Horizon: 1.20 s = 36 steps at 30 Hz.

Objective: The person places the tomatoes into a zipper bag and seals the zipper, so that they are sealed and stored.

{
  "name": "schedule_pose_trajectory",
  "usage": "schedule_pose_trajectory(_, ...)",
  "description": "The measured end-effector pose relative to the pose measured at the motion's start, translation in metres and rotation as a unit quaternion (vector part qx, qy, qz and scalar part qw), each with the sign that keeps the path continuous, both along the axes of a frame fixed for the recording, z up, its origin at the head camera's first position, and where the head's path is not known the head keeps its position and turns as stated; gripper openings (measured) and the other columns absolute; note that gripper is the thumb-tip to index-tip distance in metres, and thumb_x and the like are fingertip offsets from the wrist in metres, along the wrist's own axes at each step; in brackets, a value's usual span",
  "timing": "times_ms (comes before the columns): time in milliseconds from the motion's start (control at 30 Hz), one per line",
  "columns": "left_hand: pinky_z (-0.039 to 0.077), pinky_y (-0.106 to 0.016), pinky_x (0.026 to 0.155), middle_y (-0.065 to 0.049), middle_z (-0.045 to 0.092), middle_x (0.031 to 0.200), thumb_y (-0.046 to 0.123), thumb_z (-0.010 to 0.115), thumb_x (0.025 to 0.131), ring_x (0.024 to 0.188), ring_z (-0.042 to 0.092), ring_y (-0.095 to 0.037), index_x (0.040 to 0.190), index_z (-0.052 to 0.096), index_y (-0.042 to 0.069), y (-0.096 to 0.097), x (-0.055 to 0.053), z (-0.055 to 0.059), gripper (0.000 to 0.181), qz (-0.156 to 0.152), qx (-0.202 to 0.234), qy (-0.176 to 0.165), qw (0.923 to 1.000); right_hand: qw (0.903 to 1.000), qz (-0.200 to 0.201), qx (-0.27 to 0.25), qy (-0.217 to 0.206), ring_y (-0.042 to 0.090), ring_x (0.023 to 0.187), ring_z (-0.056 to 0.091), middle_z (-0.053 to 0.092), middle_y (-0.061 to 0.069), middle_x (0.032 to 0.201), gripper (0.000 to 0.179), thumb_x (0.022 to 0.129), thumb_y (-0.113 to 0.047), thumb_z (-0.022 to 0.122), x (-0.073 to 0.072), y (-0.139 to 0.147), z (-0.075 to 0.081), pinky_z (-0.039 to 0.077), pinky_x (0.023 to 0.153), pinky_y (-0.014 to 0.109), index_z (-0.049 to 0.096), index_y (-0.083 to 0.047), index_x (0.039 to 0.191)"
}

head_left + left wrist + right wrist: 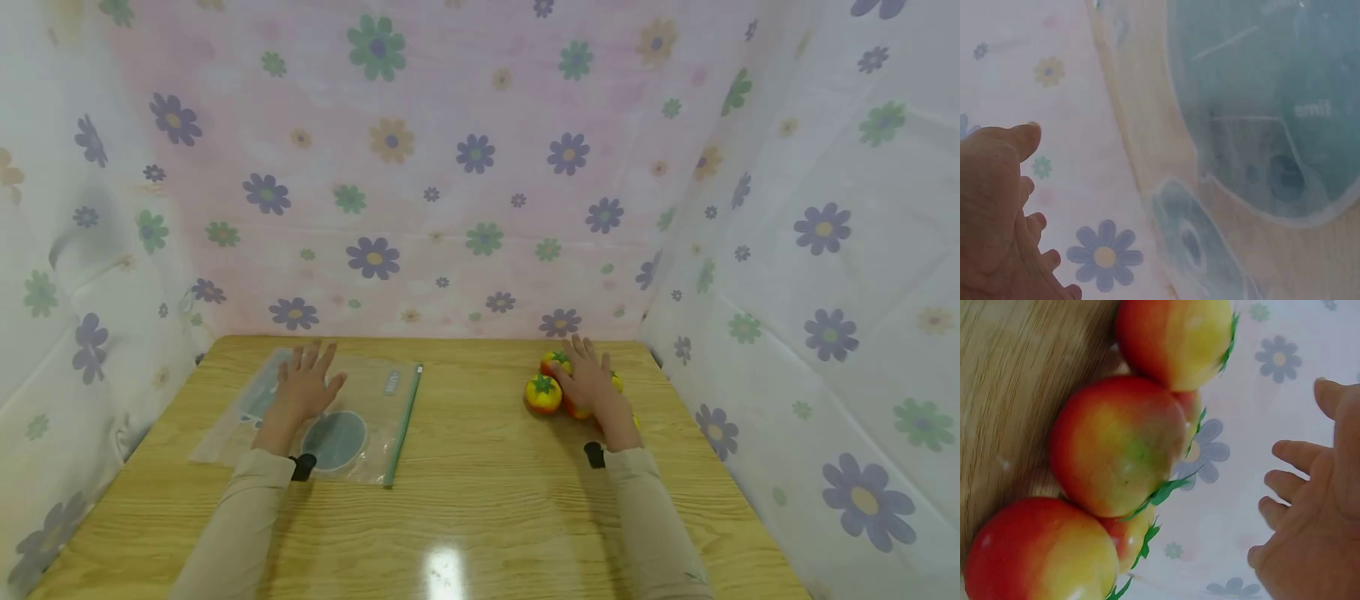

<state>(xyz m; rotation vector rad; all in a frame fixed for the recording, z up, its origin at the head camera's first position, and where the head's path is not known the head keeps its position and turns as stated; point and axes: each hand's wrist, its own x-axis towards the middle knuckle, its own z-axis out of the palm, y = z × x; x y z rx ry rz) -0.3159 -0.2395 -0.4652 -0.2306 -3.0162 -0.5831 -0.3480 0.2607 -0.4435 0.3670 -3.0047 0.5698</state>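
Note:
A clear zip bag with a green slider edge and blue-grey printed patches lies flat on the left of the table. Over it is my left hand, fingers spread and holding nothing. The left wrist view shows that hand beside the bag's blue-grey print. On the right sits a cluster of several red-and-yellow tomatoes with green leafy tops. My right hand hovers above them, fingers extended, partly hiding some. In the right wrist view its fingers stand apart from the tomatoes.
The wooden table ends at a flower-patterned cloth behind, with similar cloth along both sides. Black bands sit at both wrists near the beige sleeves.

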Motion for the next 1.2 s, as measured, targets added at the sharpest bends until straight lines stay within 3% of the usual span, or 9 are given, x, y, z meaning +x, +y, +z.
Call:
schedule_pose_trajectory(133, 0.014, -0.078, 0.113, -0.036, 0.012, 0.162, 0.026, 0.052, 0.107, 0.146, 0.009, -0.062, 0.159, 0.023, -0.004, 0.007, 0.002, 0.003, 0.067, -0.032, 0.028, 0.038, 0.9984, 0.9959, 0.039, -0.076, 0.030, 0.045, 0.155, 0.006, 0.018, 0.029, 0.165, 0.059, 0.110, -0.029, 0.046, 0.004, -0.009, 0.000, -0.003, 0.120, 0.070, 0.031, 0.005, 0.156)
schedule_pose_trajectory(233, 0.024, -0.076, 0.111, -0.040, 0.022, 0.157, 0.021, 0.053, 0.106, 0.142, 0.021, -0.063, 0.155, 0.029, -0.008, 0.016, 0.004, 0.008, 0.062, -0.048, 0.065, 0.050, 0.9955, 0.9830, 0.069, -0.167, 0.032, 0.046, 0.153, 0.015, 0.024, 0.027, 0.163, 0.055, 0.108, -0.022, 0.051, 0.008, -0.018, 0.000, 0.010, 0.122, 0.067, 0.037, 0.006, 0.153)
schedule_pose_trajectory(400, 0.038, -0.071, 0.105, -0.039, 0.041, 0.146, 0.018, 0.052, 0.105, 0.133, 0.041, -0.058, 0.146, 0.044, -0.011, 0.031, 0.006, 0.002, 0.051, -0.060, 0.133, 0.063, 0.9873, 0.9420, 0.111, -0.317, 0.002, 0.045, 0.145, 0.035, 0.037, 0.026, 0.158, 0.047, 0.109, -0.019, 0.051, 0.011, -0.038, -0.005, 0.029, 0.118, 0.062, 0.046, 0.003, 0.149)
schedule_pose_trajectory(567, 0.054, -0.059, 0.086, -0.039, 0.056, 0.125, 0.014, 0.054, 0.101, 0.109, 0.058, -0.054, 0.133, 0.054, -0.017, 0.050, 0.013, -0.016, 0.044, -0.071, 0.184, 0.094, 0.9758, 0.9104, 0.136, -0.388, -0.051, 0.044, 0.138, 0.045, 0.048, 0.025, 0.150, 0.043, 0.109, -0.018, 0.051, 0.017, -0.062, -0.014, 0.039, 0.115, 0.056, 0.050, 0.004, 0.146)
schedule_pose_trajectory(733, 0.059, -0.044, 0.070, -0.036, 0.061, 0.116, 0.011, 0.055, 0.098, 0.092, 0.065, -0.042, 0.132, 0.053, -0.018, 0.067, 0.016, -0.031, 0.045, -0.065, 0.251, 0.064, 0.9637, 0.8491, 0.174, -0.467, -0.174, 0.050, 0.141, 0.038, 0.042, 0.030, 0.151, 0.043, 0.109, -0.015, 0.048, 0.027, -0.092, -0.029, 0.042, 0.113, 0.053, 0.046, 0.010, 0.144)
schedule_pose_trajectory(800, 0.059, -0.042, 0.069, -0.034, 0.063, 0.112, 0.011, 0.055, 0.096, 0.090, 0.067, -0.039, 0.131, 0.054, -0.018, 0.071, 0.016, -0.035, 0.045, -0.062, 0.274, 0.049, 0.9584, 0.8261, 0.172, -0.487, -0.226, 0.051, 0.141, 0.038, 0.038, 0.033, 0.152, 0.046, 0.110, -0.016, 0.045, 0.032, -0.106, -0.035, 0.041, 0.113, 0.055, 0.041, 0.013, 0.145)
schedule_pose_trajectory(967, 0.059, -0.037, 0.066, -0.025, 0.067, 0.100, 0.015, 0.055, 0.093, 0.084, 0.068, -0.032, 0.122, 0.058, -0.017, 0.082, 0.021, -0.038, 0.042, -0.071, 0.301, 0.047, 0.9497, 0.7904, 0.117, -0.500, -0.334, 0.046, 0.136, 0.050, 0.042, 0.033, 0.151, 0.055, 0.113, -0.027, 0.035, 0.042, -0.138, -0.051, 0.046, 0.109, 0.051, 0.032, 0.011, 0.152)
schedule_pose_trajectory(1067, 0.059, -0.041, 0.072, -0.024, 0.068, 0.102, 0.014, 0.058, 0.093, 0.090, 0.068, -0.035, 0.121, 0.060, -0.015, 0.090, 0.021, -0.040, 0.041, -0.053, 0.304, 0.016, 0.9512, 0.7688, 0.092, -0.513, -0.370, 0.044, 0.133, 0.053, 0.045, 0.033, 0.149, 0.057, 0.113, -0.031, 0.032, 0.047, -0.154, -0.058, 0.050, 0.106, 0.049, 0.033, 0.010, 0.152)
schedule_pose_trajectory(1200, 0.058, -0.047, 0.078, -0.025, 0.067, 0.106, 0.014, 0.070, 0.090, 0.096, 0.067, -0.038, 0.120, 0.062, -0.012, 0.100, 0.018, -0.045, 0.041, -0.015, 0.276, -0.028, 0.9605, 0.7554, 0.073, -0.534, -0.373, 0.042, 0.131, 0.056, 0.049, 0.032, 0.147, 0.056, 0.112, -0.031, 0.034, 0.049, -0.170, -0.067, 0.052, 0.104, 0.048, 0.037, 0.011, 0.149)
